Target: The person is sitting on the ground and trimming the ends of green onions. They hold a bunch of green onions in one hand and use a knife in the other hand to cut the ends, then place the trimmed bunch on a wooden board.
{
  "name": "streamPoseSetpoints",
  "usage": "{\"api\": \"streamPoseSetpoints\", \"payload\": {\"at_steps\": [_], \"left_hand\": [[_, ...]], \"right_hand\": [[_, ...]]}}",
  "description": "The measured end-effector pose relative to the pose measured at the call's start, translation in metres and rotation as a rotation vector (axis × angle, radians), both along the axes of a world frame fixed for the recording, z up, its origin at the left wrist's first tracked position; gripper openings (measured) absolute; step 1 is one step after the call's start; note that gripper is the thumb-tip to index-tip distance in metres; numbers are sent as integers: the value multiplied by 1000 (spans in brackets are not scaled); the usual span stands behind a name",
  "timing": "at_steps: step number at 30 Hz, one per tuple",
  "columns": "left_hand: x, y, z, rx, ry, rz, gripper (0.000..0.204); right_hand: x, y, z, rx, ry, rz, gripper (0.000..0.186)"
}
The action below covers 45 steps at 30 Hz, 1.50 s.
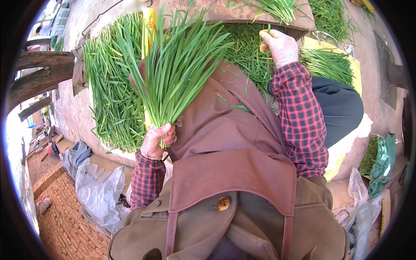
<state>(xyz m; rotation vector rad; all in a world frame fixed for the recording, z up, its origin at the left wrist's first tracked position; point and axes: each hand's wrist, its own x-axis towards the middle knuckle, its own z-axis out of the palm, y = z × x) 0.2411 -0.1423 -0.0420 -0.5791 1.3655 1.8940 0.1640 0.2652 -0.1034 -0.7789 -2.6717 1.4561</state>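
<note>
While the lap was covered by a brown apron, a broad heap of green leaves was spread along its left side. Above, the space was bounded by a board's front edge. A leaf bundle was gripped by its stem ends in the left hand, its tips fanned upward. What was held in a clear plastic bag could not be told. At right, cut stalks were borne by a yellow sheet. Near the board's corner, the right hand was curled narrow; whether anything was pinched could not be told. Room for moving was left between the hands.
</note>
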Motion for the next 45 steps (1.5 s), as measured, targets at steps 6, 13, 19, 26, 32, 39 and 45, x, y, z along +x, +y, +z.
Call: {"api": "streamPoseSetpoints", "payload": {"at_steps": [6, 13, 19, 26, 32, 39, 45], "left_hand": [[3, -17, -6, 65, -32, -48, 41], [15, -39, -17, 64, -53, -63, 44], [15, -46, -22, 55, -37, -75, 39], [14, -45, -19, 13, 5, -114, 34], [14, -50, -23, -28, 31, -156, 39], [15, -53, -20, -23, -3, -138, 38], [16, -56, -22, -53, -13, -139, 36]], "right_hand": [[-2, -2, -23, 87, -15, 70, 43], [-5, 0, -28, -4, -122, 294, 47], [-5, -13, -12, 17, -131, 96, 31], [-2, -50, 29, -191, 98, 164, 32], [-15, -101, 51, -410, 137, 392, 34], [-48, -120, 51, -85, 19, 525, 37], [-59, -136, 48, -81, -198, 642, 35]]}}
